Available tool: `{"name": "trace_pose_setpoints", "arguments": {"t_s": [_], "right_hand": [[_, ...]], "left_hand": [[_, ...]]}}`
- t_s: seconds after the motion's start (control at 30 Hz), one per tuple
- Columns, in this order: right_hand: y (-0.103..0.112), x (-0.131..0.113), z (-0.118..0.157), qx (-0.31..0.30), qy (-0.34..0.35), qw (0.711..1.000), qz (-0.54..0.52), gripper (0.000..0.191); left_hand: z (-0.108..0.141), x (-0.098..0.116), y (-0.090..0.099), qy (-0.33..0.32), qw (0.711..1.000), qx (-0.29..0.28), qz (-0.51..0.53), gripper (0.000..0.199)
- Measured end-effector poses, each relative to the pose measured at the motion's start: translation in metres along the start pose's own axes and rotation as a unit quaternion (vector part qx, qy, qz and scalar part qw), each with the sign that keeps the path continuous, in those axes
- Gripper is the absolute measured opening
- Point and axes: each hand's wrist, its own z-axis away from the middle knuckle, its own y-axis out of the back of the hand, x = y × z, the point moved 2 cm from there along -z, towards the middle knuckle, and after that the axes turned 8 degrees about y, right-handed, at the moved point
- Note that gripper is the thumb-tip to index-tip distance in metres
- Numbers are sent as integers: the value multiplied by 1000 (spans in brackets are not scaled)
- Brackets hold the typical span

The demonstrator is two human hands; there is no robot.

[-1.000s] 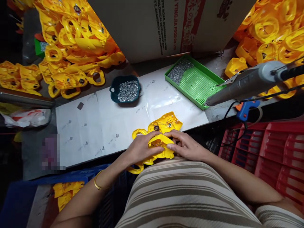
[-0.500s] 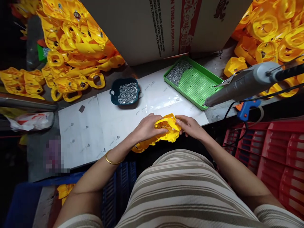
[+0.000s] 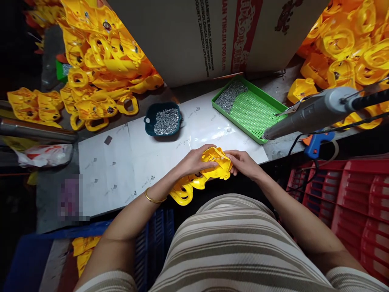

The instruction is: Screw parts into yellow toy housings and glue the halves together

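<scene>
Yellow plastic shell (image 3: 216,173), small parts already inside but hollow side uncovered, is grasped by the left hand (image 3: 193,160) and right hand (image 3: 244,163) at the table (image 3: 48,207)'s near edge.

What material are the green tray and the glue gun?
Tray: probably plastic, slightly glossy; thin moulded walls and a grid of holes suggest it. Glue gun: its blue body looks like smooth plastic, though blur leaves this uncertain.

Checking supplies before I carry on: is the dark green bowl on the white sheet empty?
No, the dark green bowl holds a heap of small shiny metal pieces.
</scene>
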Motion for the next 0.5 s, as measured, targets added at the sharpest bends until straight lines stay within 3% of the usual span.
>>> {"name": "trace_pose_setpoints", "arguments": {"t_s": [0.2,0.33,0.43,0.5], "right_hand": [[-3,-2,0,-4,-28,1000,14,63],[-12,-12,1,6,16,998,59,62],[-11,-18,-5,-30,33,998,52,54],[-5,-20,-10,-35,39,998,38,48]], "left_hand": [[0,-2,-6,13,999,31,25,59],[8,1,-3,31,998,32,43,63],[18,-7,3,31,992,-22,117,79],[23,-18,5,13,979,-90,183,92]]}}
